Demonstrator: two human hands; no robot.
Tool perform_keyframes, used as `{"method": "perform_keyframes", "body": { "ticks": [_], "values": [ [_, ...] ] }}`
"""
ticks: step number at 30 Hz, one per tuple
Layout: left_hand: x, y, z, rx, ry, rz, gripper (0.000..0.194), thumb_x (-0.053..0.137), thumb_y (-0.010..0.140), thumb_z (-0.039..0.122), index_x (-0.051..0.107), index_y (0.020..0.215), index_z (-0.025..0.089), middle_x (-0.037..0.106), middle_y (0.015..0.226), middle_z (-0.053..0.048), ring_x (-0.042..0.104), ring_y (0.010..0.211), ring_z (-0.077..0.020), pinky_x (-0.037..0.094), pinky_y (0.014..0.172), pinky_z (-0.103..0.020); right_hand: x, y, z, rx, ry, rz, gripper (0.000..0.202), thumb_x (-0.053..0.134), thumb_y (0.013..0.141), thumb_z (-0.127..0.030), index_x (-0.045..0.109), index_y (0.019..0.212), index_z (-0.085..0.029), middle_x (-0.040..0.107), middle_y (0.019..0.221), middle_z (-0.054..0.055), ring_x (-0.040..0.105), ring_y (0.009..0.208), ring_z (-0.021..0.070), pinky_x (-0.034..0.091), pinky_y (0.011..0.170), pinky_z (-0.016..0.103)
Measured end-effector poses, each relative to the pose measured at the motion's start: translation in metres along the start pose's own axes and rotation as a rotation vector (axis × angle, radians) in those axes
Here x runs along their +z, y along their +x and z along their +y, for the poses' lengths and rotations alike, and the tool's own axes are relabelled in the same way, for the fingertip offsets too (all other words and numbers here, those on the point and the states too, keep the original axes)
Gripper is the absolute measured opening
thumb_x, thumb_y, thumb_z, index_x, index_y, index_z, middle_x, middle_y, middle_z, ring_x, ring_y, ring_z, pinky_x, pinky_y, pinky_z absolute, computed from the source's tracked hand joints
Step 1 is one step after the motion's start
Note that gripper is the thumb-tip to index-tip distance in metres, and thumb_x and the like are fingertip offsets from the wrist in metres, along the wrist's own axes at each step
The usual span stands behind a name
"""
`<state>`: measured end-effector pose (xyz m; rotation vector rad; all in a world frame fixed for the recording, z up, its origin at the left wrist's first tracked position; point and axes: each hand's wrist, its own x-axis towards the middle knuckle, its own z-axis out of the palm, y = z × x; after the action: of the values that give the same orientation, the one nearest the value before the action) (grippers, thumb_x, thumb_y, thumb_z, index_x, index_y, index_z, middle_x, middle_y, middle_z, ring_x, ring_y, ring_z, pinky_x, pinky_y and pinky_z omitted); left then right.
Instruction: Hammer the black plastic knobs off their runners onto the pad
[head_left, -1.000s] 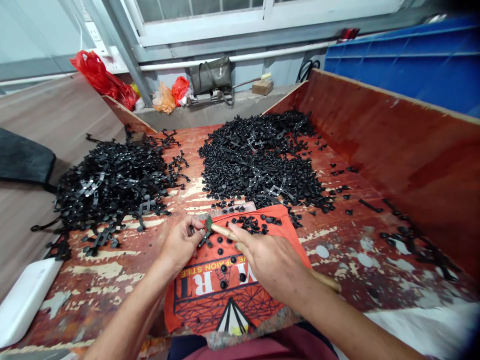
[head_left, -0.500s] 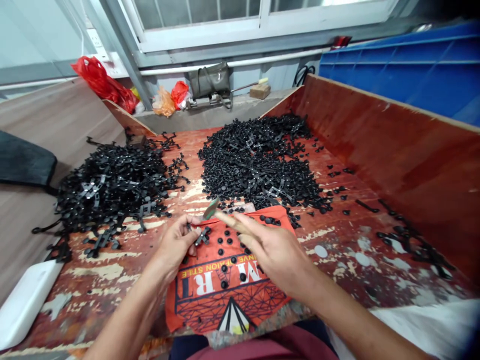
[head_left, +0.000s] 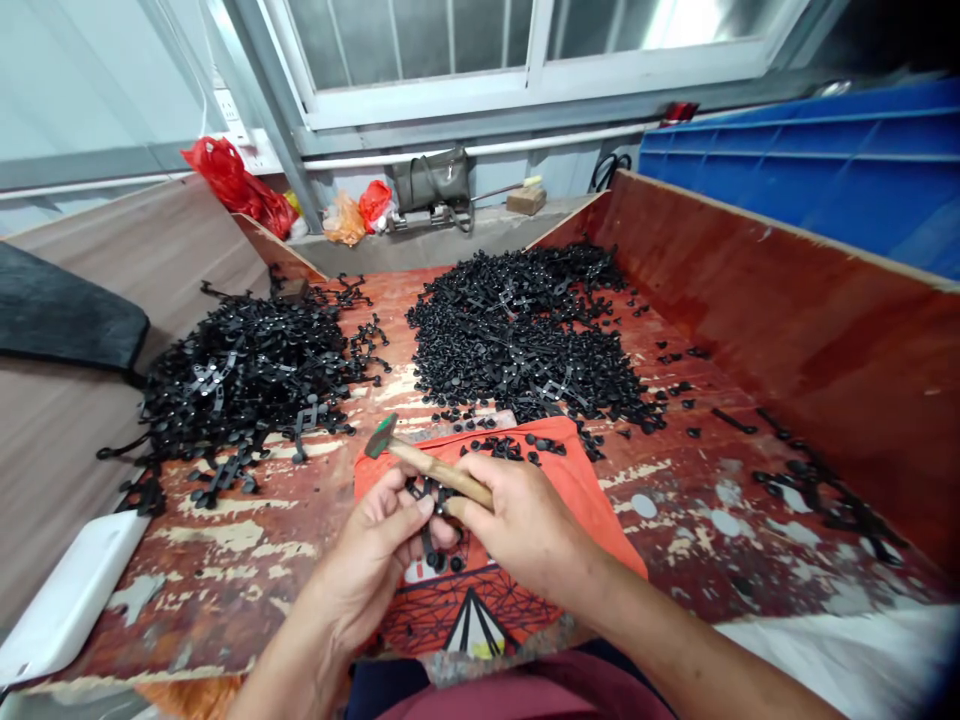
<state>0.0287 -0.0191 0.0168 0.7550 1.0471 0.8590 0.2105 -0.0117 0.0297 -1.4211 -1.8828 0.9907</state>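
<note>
My right hand [head_left: 525,520] is closed around the wooden handle of a small hammer [head_left: 442,472]; its greenish metal head points up and left. Close beside it, my left hand [head_left: 394,525] pinches a black linked part [head_left: 429,490] made of flat bars and round knobs. The right fingertips are near or on that part; whether they touch is hidden. Both hands are above an orange printed cloth [head_left: 592,510], where several loose black knobs [head_left: 499,447] lie along the far edge and below the left fingers.
A heap of black linked parts [head_left: 240,370] is at the left, and a larger heap of small black pieces [head_left: 517,330] lies beyond the cloth. Wooden boards [head_left: 765,330] wall the right side. A white plastic object [head_left: 75,595] rests at the left edge.
Both hands have come together over the cloth, with the black part drawn nearer the right fingers. The hammer head has swung left, past the left fingers. The view has tilted slightly up.
</note>
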Motion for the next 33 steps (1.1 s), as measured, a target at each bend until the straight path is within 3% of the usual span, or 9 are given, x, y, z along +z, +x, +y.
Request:
{"method": "perform_keyframes", "body": {
  "ticks": [5,7,9,12,17,20,22,26,33],
  "values": [
    [-0.033,-0.020,0.023,0.304,0.858,0.378,0.045,0.069,0.079,0.044,0.064,0.120,0.026,0.069,0.075,-0.001,0.065,0.073,-0.0208,0.049,0.066,-0.027,-0.012,0.002,-0.006,-0.012,-0.090,0.034,0.020,0.062,0.083,-0.017,0.050,0.067,-0.020,0.047,0.060,-0.007,0.041,0.053,0.0094,0.022,0.052,0.025],
    [-0.038,-0.024,0.029,0.410,1.051,0.374,0.030,0.067,0.080,0.044,0.072,0.103,0.026,0.072,0.087,-0.003,0.065,0.086,-0.0238,0.049,0.076,-0.029,-0.011,0.001,-0.011,-0.045,-0.063,-0.014,0.024,0.063,0.083,-0.017,0.047,0.065,-0.020,0.047,0.061,-0.007,0.043,0.055,0.0092,0.023,0.052,0.024],
    [-0.033,-0.024,0.026,0.397,0.995,0.204,0.025,0.062,0.085,0.045,0.074,0.088,0.023,0.072,0.089,-0.004,0.063,0.087,-0.0237,0.049,0.078,-0.029,-0.005,-0.001,-0.015,-0.084,-0.037,-0.066,0.022,0.063,0.082,-0.016,0.049,0.066,-0.020,0.049,0.061,-0.007,0.045,0.057,0.0093,0.024,0.052,0.024],
    [-0.021,-0.021,0.005,0.263,0.609,0.029,0.029,0.059,0.088,0.045,0.071,0.082,0.019,0.068,0.077,-0.002,0.060,0.074,-0.0188,0.048,0.069,-0.026,0.006,-0.006,-0.015,-0.130,-0.053,-0.072,0.012,0.059,0.083,-0.014,0.060,0.074,-0.022,0.059,0.067,-0.007,0.051,0.063,0.0107,0.028,0.056,0.024],
    [-0.019,-0.009,-0.012,0.103,0.261,0.111,0.029,0.075,0.076,0.044,0.068,0.081,0.016,0.068,0.074,-0.002,0.058,0.069,-0.0156,0.047,0.065,-0.024,0.009,-0.009,-0.006,-0.119,0.011,-0.085,0.018,0.060,0.083,-0.014,0.071,0.090,-0.026,0.068,0.079,-0.004,0.058,0.070,0.0135,0.037,0.061,0.023],
    [-0.031,0.007,-0.001,0.095,0.305,0.185,0.035,0.078,0.069,0.047,0.065,0.077,0.015,0.064,0.067,0.000,0.053,0.060,-0.0130,0.042,0.058,-0.022,0.002,-0.008,0.002,-0.132,0.180,-0.060,0.047,0.056,0.084,-0.010,0.065,0.124,-0.032,0.070,0.107,-0.003,0.061,0.090,0.0157,0.044,0.078,0.025],
    [-0.039,0.021,0.006,0.136,0.410,0.240,0.038,0.076,0.068,0.051,0.060,0.071,0.016,0.056,0.059,0.003,0.046,0.054,-0.0104,0.035,0.053,-0.020,-0.005,-0.009,0.010,-0.082,0.234,-0.038,0.051,0.052,0.089,-0.012,0.058,0.135,-0.034,0.070,0.104,-0.002,0.060,0.082,0.0146,0.046,0.072,0.024],
    [-0.049,0.044,0.009,0.195,0.676,0.326,0.039,0.070,0.070,0.053,0.056,0.063,0.018,0.048,0.052,0.006,0.039,0.050,-0.0097,0.026,0.049,-0.021,-0.018,-0.016,0.033,0.024,0.146,0.034,0.039,0.053,0.093,-0.024,0.062,0.131,-0.029,0.065,0.079,-0.003,0.050,0.060,0.0126,0.039,0.054,0.023],
    [-0.052,0.058,-0.004,0.281,0.902,0.317,0.034,0.060,0.077,0.051,0.056,0.065,0.020,0.051,0.054,0.004,0.045,0.053,-0.0126,0.030,0.052,-0.024,-0.027,-0.032,0.052,0.114,0.068,0.028,0.041,0.051,0.093,-0.024,0.062,0.132,-0.030,0.071,0.087,-0.001,0.059,0.068,0.0166,0.046,0.062,0.027]
  ]
}}
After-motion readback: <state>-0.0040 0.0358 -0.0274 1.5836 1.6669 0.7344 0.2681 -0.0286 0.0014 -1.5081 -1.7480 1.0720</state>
